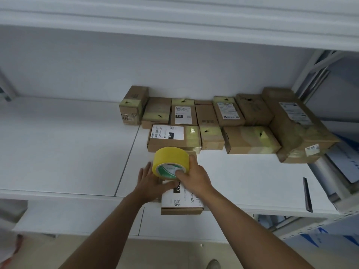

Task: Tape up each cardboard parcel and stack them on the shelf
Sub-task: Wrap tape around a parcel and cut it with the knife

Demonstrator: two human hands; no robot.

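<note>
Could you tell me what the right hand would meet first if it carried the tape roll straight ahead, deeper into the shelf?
Probably the labelled parcel lying just behind the yellow tape roll that the right hand grips; depth between them is unclear.

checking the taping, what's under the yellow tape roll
A labelled cardboard parcel at the shelf edge; both hands and the yellow tape roll hide its far end.
</note>
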